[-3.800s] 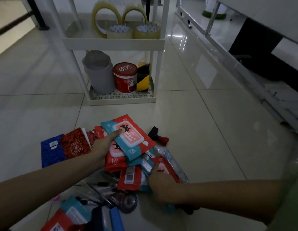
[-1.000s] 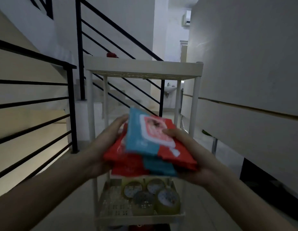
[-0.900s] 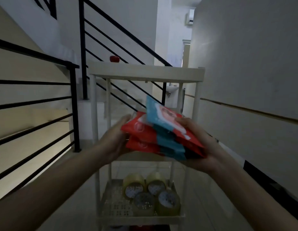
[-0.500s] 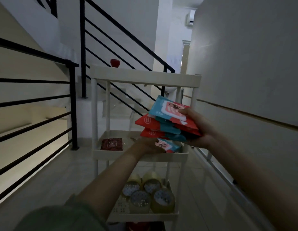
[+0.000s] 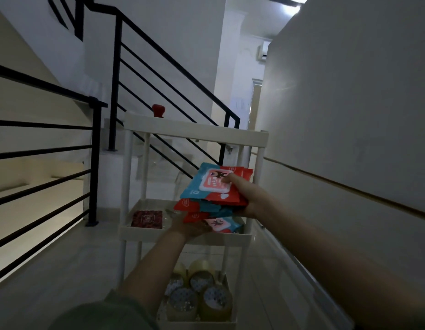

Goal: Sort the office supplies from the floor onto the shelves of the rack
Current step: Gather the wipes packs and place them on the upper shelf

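Dimly, white rack by black stair railing, pale tiled floor, right hand gripping wipe packs, left hand cupping one pack at six o'clock beneath.

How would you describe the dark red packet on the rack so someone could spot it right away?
Find the white rack beside the black stair railing and look at its middle shelf, above the tape rolls. The dark red packet lies flat at the shelf's left end. Unlike the red and blue packs in the hands, it is patterned, all dark red, and untouched.
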The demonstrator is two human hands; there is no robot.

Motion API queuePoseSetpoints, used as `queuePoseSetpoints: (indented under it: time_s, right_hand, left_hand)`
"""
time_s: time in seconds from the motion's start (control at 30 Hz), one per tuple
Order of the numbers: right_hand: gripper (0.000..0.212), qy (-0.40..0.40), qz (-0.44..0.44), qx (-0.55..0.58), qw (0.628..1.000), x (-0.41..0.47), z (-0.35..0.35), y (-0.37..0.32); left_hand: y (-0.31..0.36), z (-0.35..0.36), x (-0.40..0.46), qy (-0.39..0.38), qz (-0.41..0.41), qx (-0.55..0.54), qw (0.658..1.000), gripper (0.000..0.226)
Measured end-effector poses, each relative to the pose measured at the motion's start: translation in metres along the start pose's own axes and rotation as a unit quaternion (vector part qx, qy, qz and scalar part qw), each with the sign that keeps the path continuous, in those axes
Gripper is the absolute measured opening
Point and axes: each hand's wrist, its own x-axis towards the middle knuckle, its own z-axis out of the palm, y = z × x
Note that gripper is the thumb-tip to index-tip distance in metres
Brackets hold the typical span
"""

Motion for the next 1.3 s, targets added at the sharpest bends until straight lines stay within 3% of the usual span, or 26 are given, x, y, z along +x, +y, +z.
queuePoseSetpoints:
  time_s: [0.23,0.47,0.63,0.83,0.93,1.03,1.13,1.3]
  right_hand:
    - [0.033,0.001,-0.030,-0.044,0.999,0.021,0.010,-0.007]
    - [0.038,0.064,-0.096,-0.156,0.981,0.039,0.010,-0.024]
    - [0.049,0.122,-0.127,-0.244,0.954,0.064,0.005,-0.019]
    - [0.050,0.123,-0.125,-0.328,0.928,0.080,0.001,-0.009]
    - [0.044,0.104,-0.109,-0.355,0.923,0.084,0.003,-0.004]
    - [0.043,0.095,-0.084,-0.351,0.928,0.089,0.004,-0.002]
    - [0.047,0.106,-0.069,-0.319,0.939,0.090,0.004,-0.004]
    - [0.041,0.084,-0.049,-0.242,0.965,0.092,-0.001,-0.002]
  left_hand:
    - [-0.020,-0.012,0.026,0.029,0.010,0.013,0.999,0.069]
    - [-0.017,-0.016,0.008,0.122,0.003,0.051,0.991,0.040]
    - [-0.019,-0.010,0.006,0.146,0.007,0.133,0.980,0.039]
    - [-0.031,-0.017,0.014,0.175,0.007,0.059,0.983,0.033]
    - [-0.024,-0.022,0.008,0.110,-0.018,0.103,0.988,0.043]
    - [-0.012,-0.023,0.001,0.025,-0.053,0.217,0.974,0.093]
    - [-0.010,-0.023,0.004,0.020,-0.050,0.219,0.974,0.077]
    - [-0.017,-0.022,0.009,0.038,-0.046,0.217,0.974,0.087]
